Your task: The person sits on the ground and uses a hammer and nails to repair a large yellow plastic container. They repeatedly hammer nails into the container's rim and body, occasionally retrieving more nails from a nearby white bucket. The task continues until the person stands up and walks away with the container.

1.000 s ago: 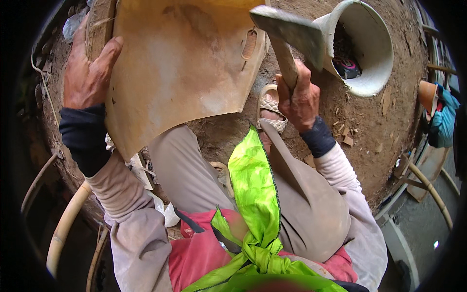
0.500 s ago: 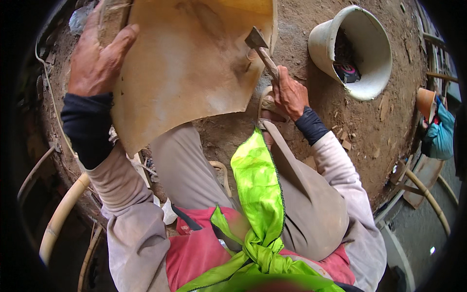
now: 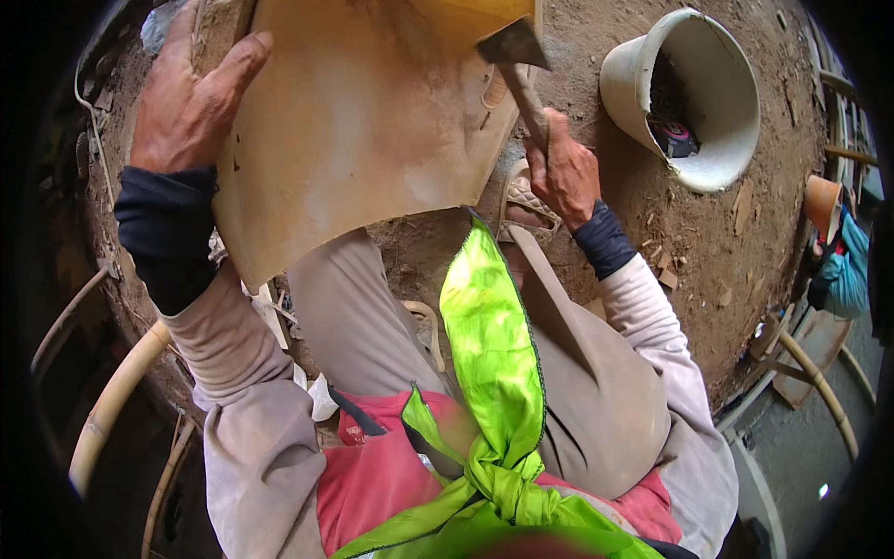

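My left hand is closed round a wooden strip at the upper left, with its thumb over the near side and some fingers cut off by the frame's top. The strip borders a large tan, stained sheet with a curved near edge, which lies over my left knee. In my right hand is a small hatchet, gripped by its short wooden handle. Its broad dark metal head hangs above the sheet's right edge, apart from my left hand. A sandalled foot shows beneath my right hand.
A white bucket with a broken rim lies tipped to the right, dark things inside. Wood chips litter the brown dirt ground. Farther right are an orange pot and a blue bag. Bent bamboo poles flank both sides.
My right hand has shifted slightly right and down, and the hatchet's head has come up nearer and turned, showing broader. My left hand keeps its grip, and the sheet has barely shifted.
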{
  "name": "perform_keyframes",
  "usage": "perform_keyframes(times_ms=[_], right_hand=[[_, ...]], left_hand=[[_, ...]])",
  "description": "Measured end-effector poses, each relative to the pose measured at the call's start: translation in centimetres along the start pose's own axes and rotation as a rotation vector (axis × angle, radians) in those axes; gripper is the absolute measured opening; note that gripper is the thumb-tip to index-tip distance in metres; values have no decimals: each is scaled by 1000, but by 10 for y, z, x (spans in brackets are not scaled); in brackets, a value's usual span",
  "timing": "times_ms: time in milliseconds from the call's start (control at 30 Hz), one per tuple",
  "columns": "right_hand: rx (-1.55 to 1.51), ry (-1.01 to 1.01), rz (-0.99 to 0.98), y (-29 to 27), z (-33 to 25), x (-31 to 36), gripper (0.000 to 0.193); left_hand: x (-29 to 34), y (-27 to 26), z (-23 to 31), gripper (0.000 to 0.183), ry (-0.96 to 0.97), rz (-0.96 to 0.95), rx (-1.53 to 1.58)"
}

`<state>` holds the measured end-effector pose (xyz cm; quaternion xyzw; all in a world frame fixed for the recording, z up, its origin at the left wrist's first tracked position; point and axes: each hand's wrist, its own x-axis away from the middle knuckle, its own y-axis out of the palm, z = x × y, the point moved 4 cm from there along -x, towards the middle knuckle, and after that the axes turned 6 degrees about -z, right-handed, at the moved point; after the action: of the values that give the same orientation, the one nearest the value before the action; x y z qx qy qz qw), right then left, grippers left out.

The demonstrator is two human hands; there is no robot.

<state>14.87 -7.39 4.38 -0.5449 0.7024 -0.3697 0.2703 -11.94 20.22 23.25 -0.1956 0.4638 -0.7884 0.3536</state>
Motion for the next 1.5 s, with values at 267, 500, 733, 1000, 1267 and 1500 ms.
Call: perform_keyframes(times_ms=[267, 500, 733, 1000, 1267, 1500], right_hand=[[-146, -18, 128, -33, -13, 23, 47], [-40, -55, 44, -42, -27, 8, 48], [40, -45, -13, -46, -29, -2, 47], [-23, -83, 133, -72, -54, -5, 43], [-214, 209, -5, -25, 17, 57, 42], [-282, 329, -54, -23, 24, 71, 37]], left_hand=[[-2, 2, 0, 65, -11, 25, -12], [5, -7, 19, 66, -48, -100, 71], [12, 3, 70, 70, -21, 24, 280], [15, 9, 72, 85, 147, -59, 349], [-34, 11, -181, 64, -203, -277, 196], [-11, 41, -234, 82, -540, 24, -970]])
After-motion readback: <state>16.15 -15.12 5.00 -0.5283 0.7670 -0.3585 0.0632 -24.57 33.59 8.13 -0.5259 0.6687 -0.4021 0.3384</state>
